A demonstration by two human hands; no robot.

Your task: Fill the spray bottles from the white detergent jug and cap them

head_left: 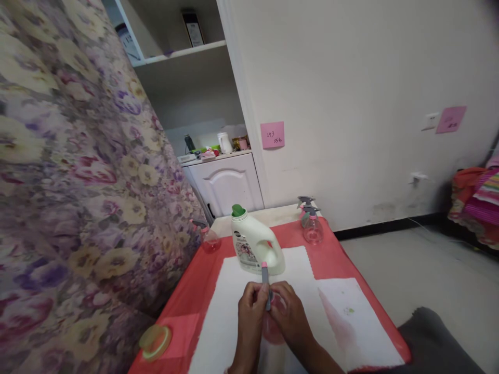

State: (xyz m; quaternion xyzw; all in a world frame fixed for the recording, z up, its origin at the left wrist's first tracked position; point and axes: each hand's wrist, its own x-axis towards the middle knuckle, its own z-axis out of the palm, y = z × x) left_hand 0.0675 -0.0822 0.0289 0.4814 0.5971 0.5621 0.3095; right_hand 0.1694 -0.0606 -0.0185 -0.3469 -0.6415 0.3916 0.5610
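Observation:
Near the table's front, a clear spray bottle (274,336) stands between my hands, its lower part looking pinkish. Its grey spray head (265,278) has a pink nozzle tip pointing away from me. My left hand (251,306) is closed, with thumb and fingers pinching the spray head from the left. On the other side, my right hand (289,314) has its fingers closed around the top of the bottle, partly hiding the neck. Just beyond them stands a pale green detergent jug (253,239) with a handle and a green spout piece in its uncapped mouth.
Two spray bottles (313,231) stand at the back right, and another spray bottle (210,241) at the back left. White cloth (218,311) and a stained white sheet (358,317) cover parts of the red tablecloth (335,254). A yellowish round lid (156,343) lies front left, beside the floral curtain (97,208).

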